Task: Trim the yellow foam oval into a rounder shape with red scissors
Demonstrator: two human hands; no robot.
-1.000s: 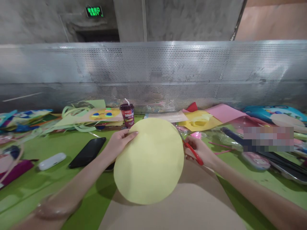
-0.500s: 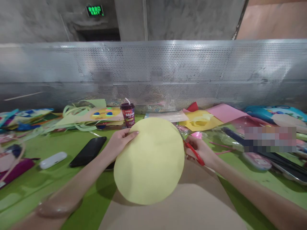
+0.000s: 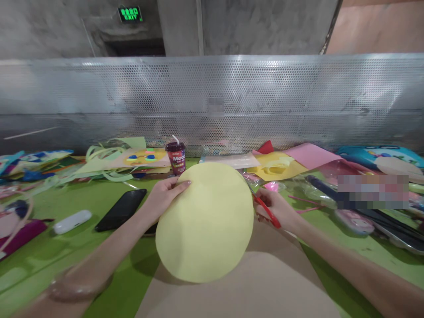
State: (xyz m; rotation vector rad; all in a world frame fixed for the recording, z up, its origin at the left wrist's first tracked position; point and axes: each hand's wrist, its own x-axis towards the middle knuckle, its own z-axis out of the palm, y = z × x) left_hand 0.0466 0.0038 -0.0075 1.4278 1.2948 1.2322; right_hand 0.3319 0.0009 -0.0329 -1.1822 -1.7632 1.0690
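Note:
A large pale yellow paper circle (image 3: 205, 225) is held up over a beige paper sheet (image 3: 265, 282). My left hand (image 3: 167, 194) pinches the circle's upper left edge, thumb on the front and the other fingers behind it. In my right hand (image 3: 271, 205) is a pair of scissors with red handles (image 3: 267, 210), at the circle's right edge. The blades point up and away along that edge and are partly hidden, so I cannot tell how far apart they are.
On the green table (image 3: 119, 274) lie a black phone (image 3: 122, 209) and a white case (image 3: 73, 221) at left. A lidded cup with straw (image 3: 176, 158) stands behind the circle. Yellow paper (image 3: 278, 165), pink paper (image 3: 313, 155) and green paper strips (image 3: 99, 154) lie along the metal barrier (image 3: 265, 97).
Almost nothing differs. The paper circle and the scissors sit very slightly further left in view, and both hands keep their grips.

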